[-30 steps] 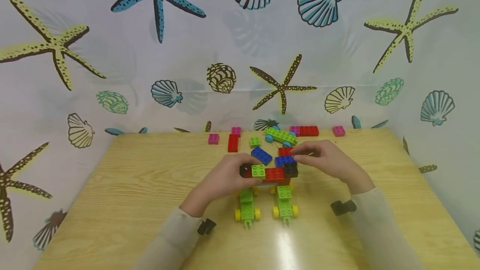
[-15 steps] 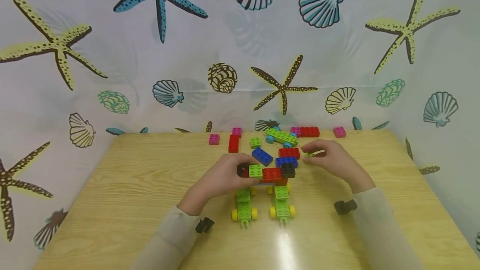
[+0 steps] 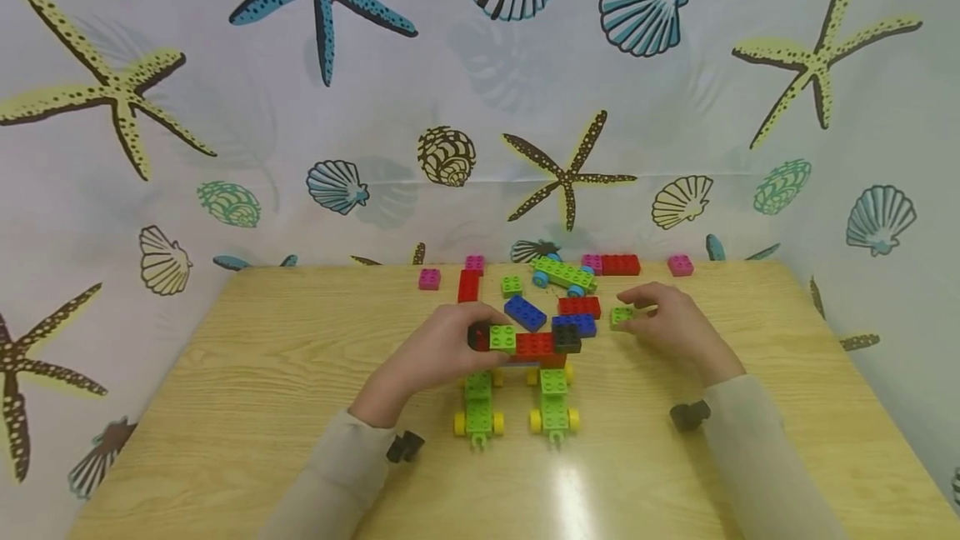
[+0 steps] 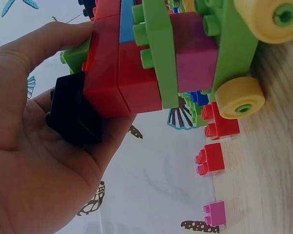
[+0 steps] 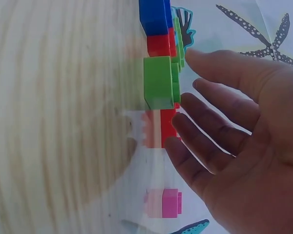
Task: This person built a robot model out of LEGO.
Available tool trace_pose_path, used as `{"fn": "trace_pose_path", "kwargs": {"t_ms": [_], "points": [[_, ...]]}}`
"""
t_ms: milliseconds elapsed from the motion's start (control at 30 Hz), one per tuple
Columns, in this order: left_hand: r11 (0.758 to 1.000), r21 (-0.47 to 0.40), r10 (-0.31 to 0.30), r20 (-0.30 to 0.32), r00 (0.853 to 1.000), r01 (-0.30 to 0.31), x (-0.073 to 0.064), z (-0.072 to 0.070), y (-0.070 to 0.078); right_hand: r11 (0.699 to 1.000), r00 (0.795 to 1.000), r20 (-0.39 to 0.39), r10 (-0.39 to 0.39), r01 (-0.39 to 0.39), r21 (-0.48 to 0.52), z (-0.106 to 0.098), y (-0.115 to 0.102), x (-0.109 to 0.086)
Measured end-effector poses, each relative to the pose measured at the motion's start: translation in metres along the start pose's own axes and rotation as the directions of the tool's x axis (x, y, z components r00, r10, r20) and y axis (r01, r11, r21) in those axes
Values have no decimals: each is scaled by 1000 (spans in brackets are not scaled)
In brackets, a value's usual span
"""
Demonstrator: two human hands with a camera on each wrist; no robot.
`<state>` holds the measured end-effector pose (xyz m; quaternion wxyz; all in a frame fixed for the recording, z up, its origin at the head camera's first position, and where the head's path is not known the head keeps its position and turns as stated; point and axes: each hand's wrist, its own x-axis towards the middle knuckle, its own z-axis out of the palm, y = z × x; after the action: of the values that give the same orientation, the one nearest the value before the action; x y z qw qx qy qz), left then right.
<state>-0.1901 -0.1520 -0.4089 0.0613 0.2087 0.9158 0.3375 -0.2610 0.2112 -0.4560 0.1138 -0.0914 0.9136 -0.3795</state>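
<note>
My left hand [image 3: 438, 350] grips a brick-built vehicle [image 3: 535, 345] by its left end, thumb on the near side and fingers behind. Red bricks form its upper body. A small green brick [image 3: 502, 338] and a black brick [image 3: 566, 338] sit on top, and a second black brick [image 4: 71, 109] lies against my palm in the left wrist view. Green wheeled bases with yellow wheels [image 4: 240, 97] are beneath. My right hand [image 3: 678, 327] hovers beside a loose lime-green brick [image 3: 621, 317] standing on the table; its fingers are spread and relaxed, apart from the brick in the right wrist view.
Behind the vehicle lie two blue bricks [image 3: 525, 312], a red brick [image 3: 579, 307] and a small green one [image 3: 512, 286]. A green car base with blue wheels [image 3: 564, 273] stands farther back. Pink bricks [image 3: 681, 264] and more red ones line the wooden table's [image 3: 300, 332] far edge, against a patterned curtain.
My right hand has drawn right from beside the vehicle and let go of the lime-green brick, which now sits on the table. The left hand and vehicle have shifted slightly left.
</note>
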Motion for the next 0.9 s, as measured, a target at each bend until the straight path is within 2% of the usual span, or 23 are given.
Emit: {"fn": "trace_pose_path", "kwargs": {"t_ms": [200,400,633,900], "points": [[1000,-1,-24,2,1000,24,0,1,0,1000,1000,-7,-18,18,-1,4,1,2],[1000,-16,-18,6,1000,18,1,1,1,1000,1000,-2,-3,3,-20,6,3,5],[999,-15,-31,4,1000,31,3,1,3,998,1000,-8,-30,29,-47,6,4,7],[999,-18,-34,1,999,34,1,1,3,998,1000,6,-8,9,-56,6,3,7]]}}
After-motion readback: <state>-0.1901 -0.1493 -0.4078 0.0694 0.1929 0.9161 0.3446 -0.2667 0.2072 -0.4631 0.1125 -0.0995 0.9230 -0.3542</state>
